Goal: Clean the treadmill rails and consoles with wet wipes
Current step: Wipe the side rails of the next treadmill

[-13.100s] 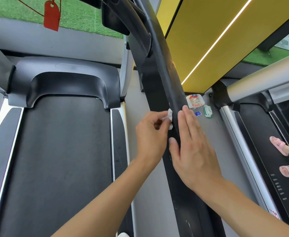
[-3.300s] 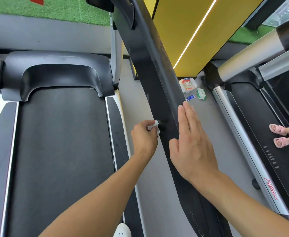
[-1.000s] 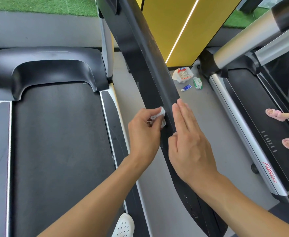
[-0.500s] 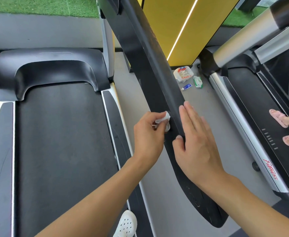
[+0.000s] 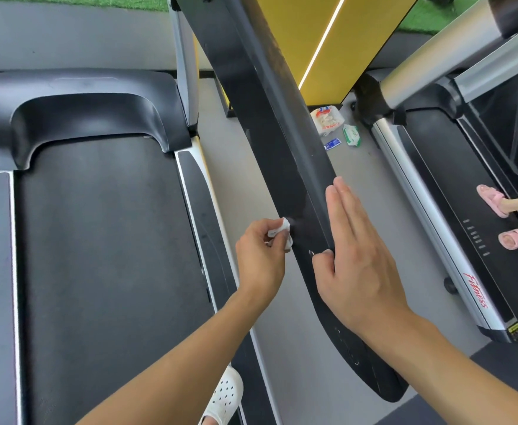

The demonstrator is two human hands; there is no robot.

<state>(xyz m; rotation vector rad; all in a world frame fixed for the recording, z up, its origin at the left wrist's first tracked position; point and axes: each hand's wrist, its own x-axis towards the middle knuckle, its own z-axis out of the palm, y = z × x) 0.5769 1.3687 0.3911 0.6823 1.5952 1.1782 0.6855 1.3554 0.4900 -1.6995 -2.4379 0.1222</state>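
The crumpled white wet wipe is pressed against the left face of the black handrail, pinched in the curled fingertips of your left hand. Your right hand lies flat along the handrail's right side, fingers straight and together, thumb on its top edge. Wipe packets lie on the grey floor beyond.

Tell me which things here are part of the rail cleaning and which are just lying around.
In the job: wipe pinched in the left hand; black rail; right hand flat against the rail.
Lying about: white bag, green packet, blue sachet, all on the floor.
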